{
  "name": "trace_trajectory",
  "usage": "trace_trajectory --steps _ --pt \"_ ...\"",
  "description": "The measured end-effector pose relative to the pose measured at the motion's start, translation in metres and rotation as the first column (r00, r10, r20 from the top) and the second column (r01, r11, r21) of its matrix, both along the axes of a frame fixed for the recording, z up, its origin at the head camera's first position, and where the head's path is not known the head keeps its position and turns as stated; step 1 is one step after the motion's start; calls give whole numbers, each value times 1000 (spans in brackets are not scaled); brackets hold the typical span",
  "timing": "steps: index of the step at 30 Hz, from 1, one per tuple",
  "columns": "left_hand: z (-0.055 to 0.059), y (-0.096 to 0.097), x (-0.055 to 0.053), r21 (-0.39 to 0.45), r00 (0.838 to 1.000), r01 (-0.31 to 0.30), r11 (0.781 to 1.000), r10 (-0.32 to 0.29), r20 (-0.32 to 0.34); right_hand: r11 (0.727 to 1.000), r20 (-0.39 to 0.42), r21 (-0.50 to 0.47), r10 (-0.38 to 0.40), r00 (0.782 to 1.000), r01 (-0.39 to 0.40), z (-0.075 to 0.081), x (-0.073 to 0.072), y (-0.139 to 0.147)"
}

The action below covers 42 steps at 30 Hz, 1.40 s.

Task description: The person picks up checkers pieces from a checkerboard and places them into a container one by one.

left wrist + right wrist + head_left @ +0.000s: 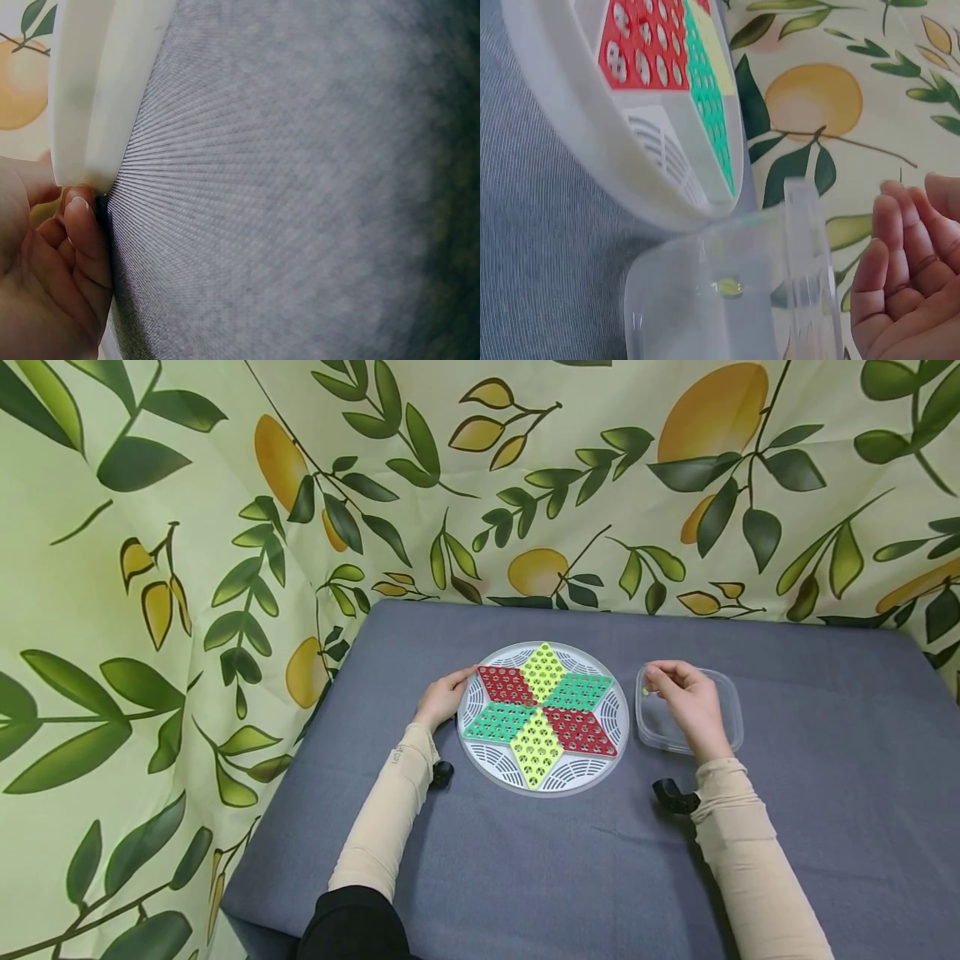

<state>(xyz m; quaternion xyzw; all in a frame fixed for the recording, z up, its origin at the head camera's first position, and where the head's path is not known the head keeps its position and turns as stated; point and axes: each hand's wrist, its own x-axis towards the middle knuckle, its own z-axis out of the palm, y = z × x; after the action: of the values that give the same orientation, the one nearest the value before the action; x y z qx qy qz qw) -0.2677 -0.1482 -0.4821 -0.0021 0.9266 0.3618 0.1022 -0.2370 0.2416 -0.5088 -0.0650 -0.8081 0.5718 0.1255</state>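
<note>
My left hand grips the left rim of a round white Chinese checkers board. Up close in the left wrist view, its thumb and fingers pinch the pale board edge. The star on the board has red, green and yellow points dotted with holes. Over a clear plastic container hovers my right hand, fingers bent, with nothing visible between them in the right wrist view. A small yellow-green piece shows inside the container, below and apart from those fingers; whether it lies on the floor is unclear.
A grey-blue cloth covers the table. Behind and to the left hangs a leaf-and-fruit patterned curtain. The container stands just right of the board. Black wrist devices sit beside both sleeves.
</note>
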Motion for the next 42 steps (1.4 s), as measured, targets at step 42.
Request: trace_trajectory --steps 42 --pt "1 0 0 34 1000 -13 999 12 21 926 167 58 361 918 -374 52 28 -126"
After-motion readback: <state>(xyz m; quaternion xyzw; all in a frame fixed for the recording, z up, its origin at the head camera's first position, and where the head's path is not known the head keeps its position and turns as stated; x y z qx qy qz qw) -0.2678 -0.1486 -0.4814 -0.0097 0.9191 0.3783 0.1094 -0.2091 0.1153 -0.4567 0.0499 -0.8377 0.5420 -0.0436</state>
